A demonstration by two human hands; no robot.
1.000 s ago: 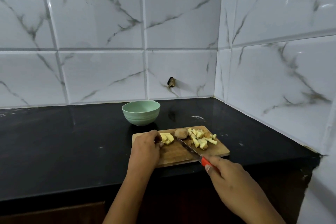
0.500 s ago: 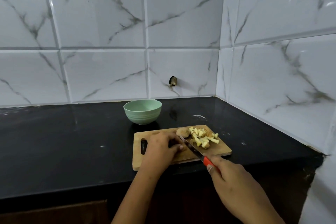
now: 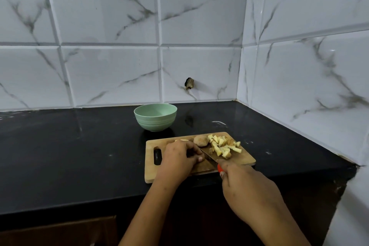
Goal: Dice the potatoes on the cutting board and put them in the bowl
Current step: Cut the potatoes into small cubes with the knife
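While pinning a potato piece (image 3: 181,140) under curled left hand (image 3: 179,159), slice down with knife (image 3: 208,156) gripped in right hand (image 3: 246,184), fingertips (image 3: 199,159) tucked, left of diced pile (image 3: 221,146).

Bowl (image 3: 155,117) behind cutting board (image 3: 242,159), potato dice (image 3: 223,146) on board

No legible text, label, brand, number or sign anywhere in view

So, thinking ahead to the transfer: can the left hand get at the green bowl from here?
Probably yes. The green bowl stands just beyond the cutting board, nothing between or over it; the left hand must first release the potato piece it holds.
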